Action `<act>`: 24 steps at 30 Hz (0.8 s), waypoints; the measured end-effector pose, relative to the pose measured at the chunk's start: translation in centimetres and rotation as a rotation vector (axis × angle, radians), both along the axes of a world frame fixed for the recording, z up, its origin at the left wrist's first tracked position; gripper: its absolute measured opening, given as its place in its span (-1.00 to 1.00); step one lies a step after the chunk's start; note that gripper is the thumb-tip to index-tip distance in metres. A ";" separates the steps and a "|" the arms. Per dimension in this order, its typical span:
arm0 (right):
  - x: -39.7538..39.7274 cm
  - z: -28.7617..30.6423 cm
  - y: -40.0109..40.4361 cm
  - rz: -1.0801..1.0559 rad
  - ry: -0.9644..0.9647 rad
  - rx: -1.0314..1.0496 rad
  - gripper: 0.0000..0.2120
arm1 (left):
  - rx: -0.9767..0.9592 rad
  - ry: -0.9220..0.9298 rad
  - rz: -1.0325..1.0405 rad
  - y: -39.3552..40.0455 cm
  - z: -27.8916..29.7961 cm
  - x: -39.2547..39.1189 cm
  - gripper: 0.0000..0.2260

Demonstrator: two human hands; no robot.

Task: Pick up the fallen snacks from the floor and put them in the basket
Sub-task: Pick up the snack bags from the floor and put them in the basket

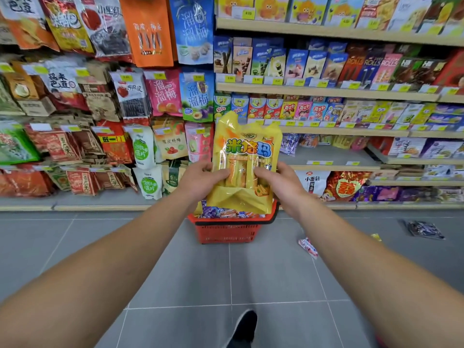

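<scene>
Snack bag (244,159) was gripped upright by both hands: left hand (200,178), right hand (281,183), thumbs in front, arms outstretched, basket (226,232) just below.

- We stand on a floor (175,272) of large grey tiles with pale grout lines.
- Ahead of us, on the right, run light wooden shelves (326,91), stacked in tiers and packed with coloured boxes.
- Yellow price tags (322,83) sit along the shelf edges.
- To the left, hanging bags (148,31) cover a display in close rows, down to a low ledge (75,205) near the floor.
- The light falls bright and even over everything.
</scene>
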State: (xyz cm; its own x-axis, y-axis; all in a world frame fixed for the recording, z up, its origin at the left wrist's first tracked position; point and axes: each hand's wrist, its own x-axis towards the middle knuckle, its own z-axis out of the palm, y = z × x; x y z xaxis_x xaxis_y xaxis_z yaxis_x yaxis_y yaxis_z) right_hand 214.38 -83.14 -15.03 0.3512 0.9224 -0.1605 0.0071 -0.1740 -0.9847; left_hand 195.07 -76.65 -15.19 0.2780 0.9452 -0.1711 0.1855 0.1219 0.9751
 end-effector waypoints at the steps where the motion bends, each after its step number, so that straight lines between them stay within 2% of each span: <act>1: 0.1 -0.4 1.5 0.000 -0.004 0.003 -0.70 | -0.007 -0.009 0.005 1.1 -0.2 0.1 -0.65; 3: 0.5 -1.2 4.7 0.005 -0.011 -0.004 -0.62 | -0.016 -0.016 0.016 4.0 -1.0 0.4 -0.87; 5: 1.2 -2.0 8.1 0.017 -0.005 -0.018 -0.56 | -0.022 -0.012 0.021 6.7 -1.3 1.0 -0.93; 9: 2.9 -3.8 15.8 0.055 0.021 -0.068 -0.54 | -0.087 0.012 0.073 13.2 -2.5 2.5 -0.73; 12: 3.7 -4.6 20.4 0.101 0.025 -0.109 -0.56 | -0.133 0.040 0.110 16.8 -3.5 3.3 -0.93; 13: 3.8 -4.6 21.5 0.122 0.025 -0.115 -0.60 | -0.146 0.041 0.125 17.7 -3.8 3.4 -0.93; 16: 3.9 -5.6 25.5 0.153 0.037 -0.136 -0.70 | -0.189 0.072 0.161 21.0 -4.6 3.3 -0.88; 22: 1.9 -9.1 32.1 0.192 0.017 -0.247 -0.74 | -0.272 0.132 0.191 26.4 -7.0 1.2 -0.79; 24: 0.7 -10.7 34.3 0.187 0.001 -0.276 -0.68 | -0.308 0.144 0.202 29.1 -8.8 0.0 -0.67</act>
State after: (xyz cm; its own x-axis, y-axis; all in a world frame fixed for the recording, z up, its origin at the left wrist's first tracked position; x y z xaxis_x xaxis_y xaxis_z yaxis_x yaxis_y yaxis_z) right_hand 215.06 -48.83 -25.75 0.1797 0.8927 -0.4133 0.0635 -0.4297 -0.9007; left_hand 195.07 -47.59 -24.01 0.0447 0.8766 -0.4792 0.2597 0.4530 0.8529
